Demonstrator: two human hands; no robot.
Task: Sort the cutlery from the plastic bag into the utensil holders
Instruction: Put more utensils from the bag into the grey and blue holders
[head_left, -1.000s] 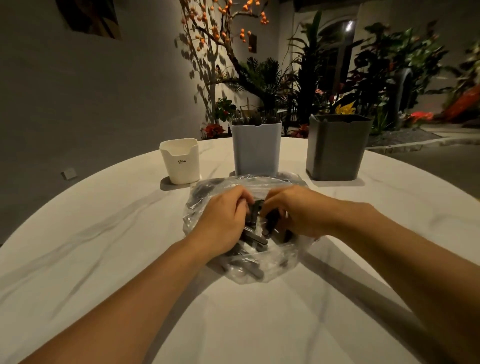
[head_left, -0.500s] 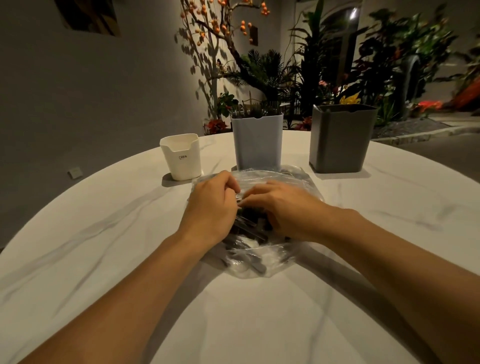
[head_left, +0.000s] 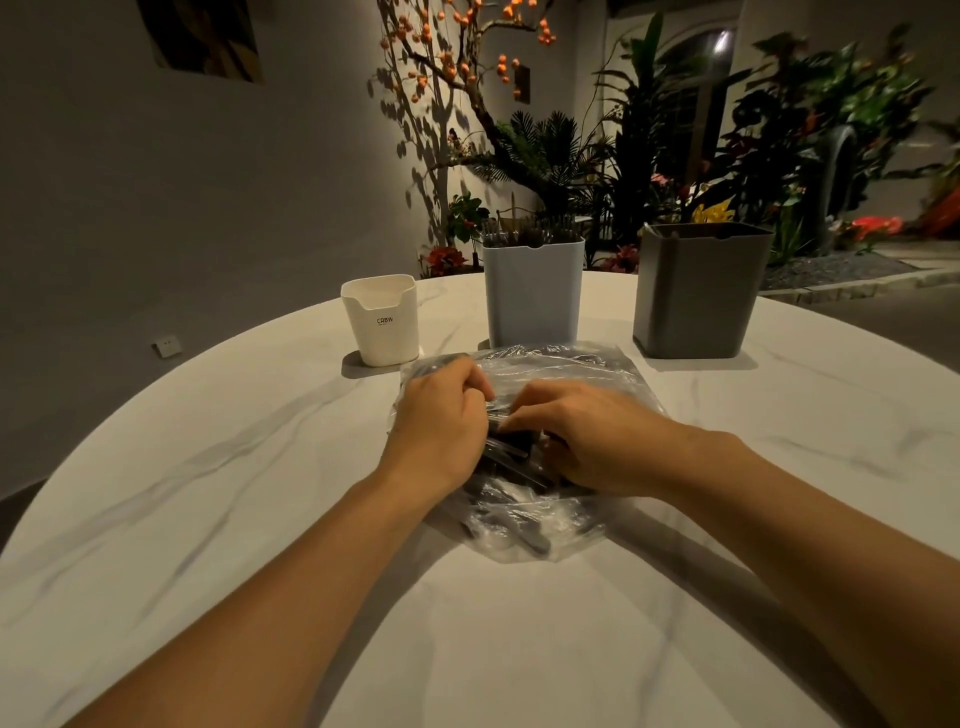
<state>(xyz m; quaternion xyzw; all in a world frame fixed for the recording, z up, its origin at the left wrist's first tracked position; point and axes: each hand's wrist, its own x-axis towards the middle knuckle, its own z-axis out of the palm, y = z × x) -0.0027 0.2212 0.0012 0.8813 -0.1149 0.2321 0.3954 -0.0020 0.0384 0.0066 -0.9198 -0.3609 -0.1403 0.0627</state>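
At table centre, both hands work the bag: left hand curled pinching plastic, right hand half-curled inside on cutlery. Pull 1 piece cleanly; holders sit at 12.

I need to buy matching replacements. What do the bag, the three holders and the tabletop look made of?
The bag looks like thin clear plastic film: glossy, crinkled, see-through. The white holder, pale blue holder and dark grey holder look like matte moulded plastic with smooth walls and rounded corners. The table looks like white marble or imitation, given its grey veins.
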